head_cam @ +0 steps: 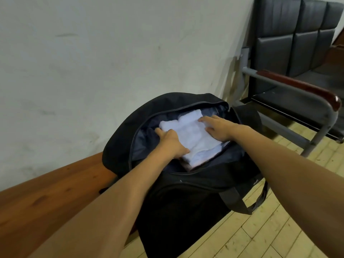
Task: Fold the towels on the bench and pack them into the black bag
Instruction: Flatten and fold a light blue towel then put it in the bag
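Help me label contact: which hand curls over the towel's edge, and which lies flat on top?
The left hand curls over the folded white towel's left edge. The right hand lies flat on top, fingers straight.

A wooden bench [46, 198] is running along the left wall, its right end carrying a black bag [186, 192], which is sagging over onto the plank floor [260, 235].
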Motion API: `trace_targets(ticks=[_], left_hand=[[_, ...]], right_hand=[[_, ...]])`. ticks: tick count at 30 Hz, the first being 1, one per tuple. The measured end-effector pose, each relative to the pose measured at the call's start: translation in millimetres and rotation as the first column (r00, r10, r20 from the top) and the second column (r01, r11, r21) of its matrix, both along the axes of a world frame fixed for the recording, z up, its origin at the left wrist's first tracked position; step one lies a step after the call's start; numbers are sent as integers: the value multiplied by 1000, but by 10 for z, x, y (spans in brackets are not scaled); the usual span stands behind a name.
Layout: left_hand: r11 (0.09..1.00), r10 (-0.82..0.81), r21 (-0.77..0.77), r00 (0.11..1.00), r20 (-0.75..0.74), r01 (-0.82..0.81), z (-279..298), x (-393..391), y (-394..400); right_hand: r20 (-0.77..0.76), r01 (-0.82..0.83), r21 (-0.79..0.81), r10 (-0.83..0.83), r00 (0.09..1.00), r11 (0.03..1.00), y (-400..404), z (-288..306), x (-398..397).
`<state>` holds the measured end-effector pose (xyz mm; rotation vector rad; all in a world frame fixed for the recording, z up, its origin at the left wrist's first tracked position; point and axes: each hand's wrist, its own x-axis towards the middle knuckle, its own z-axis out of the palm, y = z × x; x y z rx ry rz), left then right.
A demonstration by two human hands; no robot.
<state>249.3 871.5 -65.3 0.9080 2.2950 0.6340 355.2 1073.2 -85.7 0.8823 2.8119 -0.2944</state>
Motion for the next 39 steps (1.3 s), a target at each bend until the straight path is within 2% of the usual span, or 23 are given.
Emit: trace_targets(ticks=[2, 3, 4, 6, 8, 9, 15, 19, 21, 23, 26, 29, 31, 33, 36, 39], left_hand=[[998, -56, -9, 976, -212, 56, 32, -10, 17], [991, -133, -39, 933, -335, 128, 31, -19, 26], [973, -229, -91, 887, -401, 210, 8, -44, 38], [926, -370, -225, 853, -368, 304, -45, -99, 64], [892, -417, -315, 856, -304, 323, -119, -146, 105], [883, -428, -338, 854, -295, 326, -153, -161, 125], [861, -471, -366, 822, -320, 352, -191, -166, 141], [853, -494, -349, 817, -297, 389, -160, -228, 99], [868, -481, -271, 839, -253, 416, -80, -279, 37], [913, -404, -34, 895, -189, 406, 18, -317, -93], [887, -214, 357, 946, -243, 293, 211, -365, -431], [791, -52, 580, 965, -257, 197, 376, -505, -862], [719, 22, 678, 969, -247, 156, 450, -659, -1194], [670, 107, 736, 969, -224, 96, 504, -852, -1618], [650, 222, 760, 951, -214, 20, 560, -1101, -2256], [634, 277, 772, 943, -185, -35, 614, -1309, -2965]], right_hand=[[19, -10, 217, 6, 1000, 976, -80, 59, -55], [-25, -34, 325, 45, 999, 945, -142, 94, -94], [-89, -55, 360, 93, 992, 931, -202, 114, -147], [-127, -78, 237, 110, 986, 968, -299, 93, -263], [1, -66, 78, 66, 998, 995, -340, -50, -327], [43, -61, 62, 58, 997, 996, -347, -131, -325], [44, -29, 69, 26, 999, 997, -393, -214, -303], [197, 33, 150, -62, 978, 988, -576, -73, -364], [293, 4, 226, -72, 953, 974, -794, 60, -447], [257, -29, 278, -45, 965, 960, -1081, 258, -541], [22, -16, 299, 10, 1000, 954, -1483, 530, -735], [-317, 74, 172, -16, 948, 982, -1921, 745, -911], [-474, 86, 54, -50, 879, 995, -2244, 869, -1028], [-553, 0, -12, -7, 833, 1000, -2609, 963, -1207], [-629, -142, -148, 17, 777, 979, -3153, 1040, -1514], [-642, -239, -292, -4, 767, 926, -3796, 1019, -1841]])
